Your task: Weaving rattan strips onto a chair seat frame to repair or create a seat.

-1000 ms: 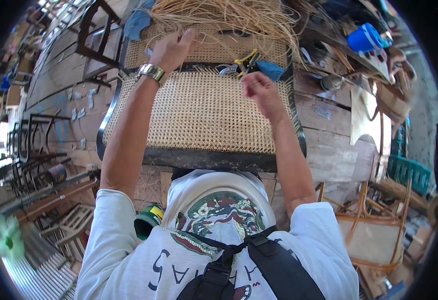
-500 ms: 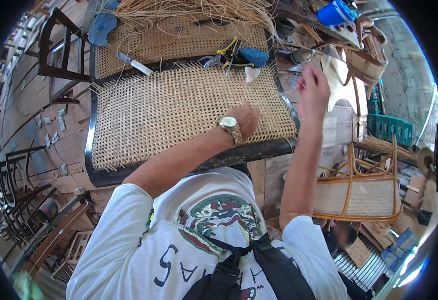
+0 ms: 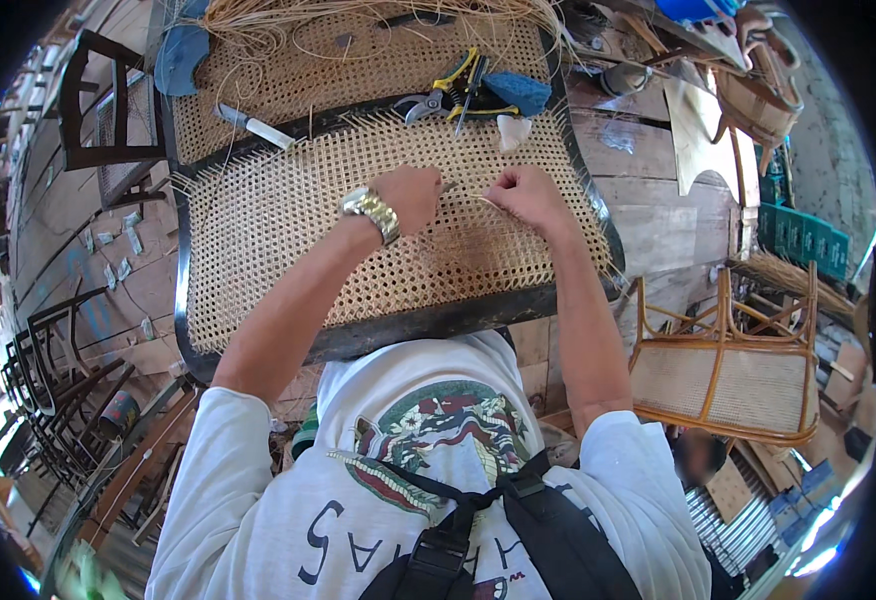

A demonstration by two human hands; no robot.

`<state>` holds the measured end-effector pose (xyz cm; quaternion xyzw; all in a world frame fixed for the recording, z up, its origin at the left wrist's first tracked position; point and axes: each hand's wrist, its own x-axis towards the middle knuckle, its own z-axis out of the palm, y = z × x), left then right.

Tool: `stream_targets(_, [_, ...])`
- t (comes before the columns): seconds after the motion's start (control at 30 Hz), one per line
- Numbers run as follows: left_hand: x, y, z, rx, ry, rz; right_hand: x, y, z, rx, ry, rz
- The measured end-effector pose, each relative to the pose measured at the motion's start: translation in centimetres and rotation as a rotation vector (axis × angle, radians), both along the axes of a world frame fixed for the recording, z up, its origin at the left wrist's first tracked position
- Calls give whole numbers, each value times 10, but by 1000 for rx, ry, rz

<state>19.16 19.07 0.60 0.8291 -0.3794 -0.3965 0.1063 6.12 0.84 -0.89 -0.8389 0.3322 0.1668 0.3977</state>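
Note:
A woven cane seat (image 3: pixel 288 240) in a black frame lies in front of me, with loose cane ends along its edges. My left hand (image 3: pixel 408 198), a metal watch at its wrist, is closed over the middle of the weave. Something small and dark shows at its fingertips, too small to name. Just to its right, my right hand (image 3: pixel 528 198) pinches the end of a thin pale cane strand (image 3: pixel 484 201) above the mesh. Beyond the hands lie yellow-handled pruning shears (image 3: pixel 448 92), a thin pointed tool (image 3: pixel 472 92), a blue lump (image 3: pixel 518 92) and a white lump (image 3: pixel 513 132).
A white-handled knife (image 3: pixel 258 128) rests at the seat's far left. Loose cane strands (image 3: pixel 358 14) are heaped at the far end. A dark chair (image 3: pixel 108 100) stands left, a rattan chair (image 3: pixel 723 375) right. Another person (image 3: pixel 700 457) is at the lower right.
My left hand has moved left and away from me across the weave. My right hand has come down from beyond the seat's right edge to the mesh beside it.

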Motion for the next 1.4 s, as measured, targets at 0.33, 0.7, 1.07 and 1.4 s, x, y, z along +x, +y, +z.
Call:
stream_targets(0.33, [9, -50, 22, 187, -258, -425, -2, -9, -7, 67, -77, -70])
stream_targets(0.7, [-9, -79, 32, 129, -399, -556, 9, -17, -18, 5, 12, 44])
stream_targets(1.07, [-6, -51, 1, 32, -274, -252, 8, -20, -19, 127, -27, 23])
stream_targets(1.4, [11, -54, 5, 170, -7, -193, 11, 4, -10, -15, -42, 163])
